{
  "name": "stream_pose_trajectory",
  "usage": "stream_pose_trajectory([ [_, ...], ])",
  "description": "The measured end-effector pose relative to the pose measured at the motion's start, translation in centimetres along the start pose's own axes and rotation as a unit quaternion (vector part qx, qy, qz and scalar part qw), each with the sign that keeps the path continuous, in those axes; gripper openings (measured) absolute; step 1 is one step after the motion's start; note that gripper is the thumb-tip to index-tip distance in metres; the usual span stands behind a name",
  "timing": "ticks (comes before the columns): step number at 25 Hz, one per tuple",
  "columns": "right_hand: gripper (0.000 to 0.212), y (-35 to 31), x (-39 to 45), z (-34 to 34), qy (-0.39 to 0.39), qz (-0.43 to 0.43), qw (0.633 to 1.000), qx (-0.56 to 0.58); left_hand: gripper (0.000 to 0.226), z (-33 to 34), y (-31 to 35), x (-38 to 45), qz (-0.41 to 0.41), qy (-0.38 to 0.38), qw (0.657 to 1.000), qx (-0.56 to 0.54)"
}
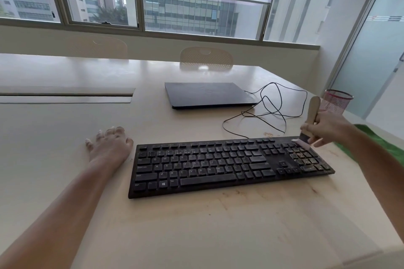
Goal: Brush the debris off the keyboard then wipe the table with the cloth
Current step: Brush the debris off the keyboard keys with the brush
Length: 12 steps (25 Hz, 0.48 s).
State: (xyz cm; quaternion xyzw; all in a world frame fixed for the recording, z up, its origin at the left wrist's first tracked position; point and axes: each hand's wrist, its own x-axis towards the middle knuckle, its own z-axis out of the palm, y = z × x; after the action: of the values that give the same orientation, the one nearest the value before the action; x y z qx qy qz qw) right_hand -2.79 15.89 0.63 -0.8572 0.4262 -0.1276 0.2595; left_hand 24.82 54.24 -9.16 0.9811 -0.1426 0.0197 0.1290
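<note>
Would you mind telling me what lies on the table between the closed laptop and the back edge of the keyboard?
In the head view, loops of the black cable lie between the laptop and the keyboard, with a little debris beside them on the table.

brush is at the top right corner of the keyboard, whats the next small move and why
Probably draw the brush toward the near edge across the number pad of the keyboard: the right hand holds its bristles at the far corner, and brown debris still sits on those keys.
</note>
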Motion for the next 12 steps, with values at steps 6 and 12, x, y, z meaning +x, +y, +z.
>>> stream_pose_trajectory([
  [6, 0.014, 1.1, -2.1, -2.7, -0.128, 0.101, 0.982, -0.093, 0.045, 0.2, -0.1, 0.0, -0.001, -0.001, 1.000, 0.002],
  [12, 0.017, -1.2, -1.1, -1.2, 0.020, -0.038, 0.997, 0.071, 0.044, 0.3, -0.2, 0.1, 0.001, -0.002, 1.000, -0.002],
])
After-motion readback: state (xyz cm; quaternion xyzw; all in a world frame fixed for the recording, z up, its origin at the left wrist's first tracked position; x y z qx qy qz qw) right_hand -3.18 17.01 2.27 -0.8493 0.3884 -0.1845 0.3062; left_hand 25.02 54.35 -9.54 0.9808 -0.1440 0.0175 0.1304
